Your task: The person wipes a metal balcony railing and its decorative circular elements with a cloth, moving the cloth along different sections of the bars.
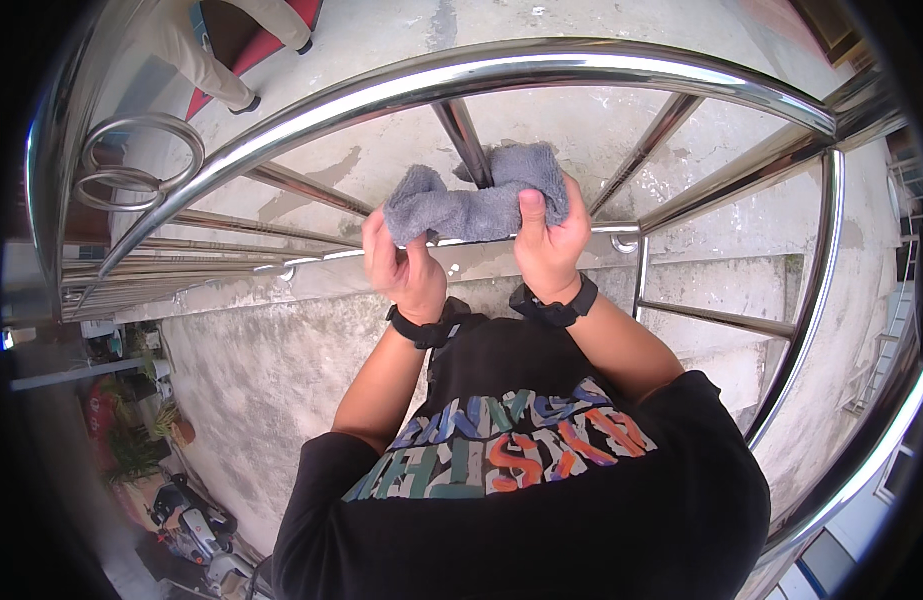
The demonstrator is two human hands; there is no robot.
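Note:
A grey terry cloth [476,214] is bunched around the lower part of an upright stainless steel baluster [463,139], below the curved top rail [551,64]. My left hand [407,262] pinches the cloth's left end between thumb and fingers. At its right end my right hand [553,232] grips the cloth, thumb on top and fingers behind. The cloth covers the part of the baluster that it touches. Both wrists wear black straps.
More steel balusters [304,187] run off to the left, with ring-shaped metalwork [138,161] near the rail. Concrete steps [716,300] lie at right. A person's trousered legs [206,67] show at upper left beside a red-edged object. A motor scooter [198,532] and potted plants [180,431] stand at lower left.

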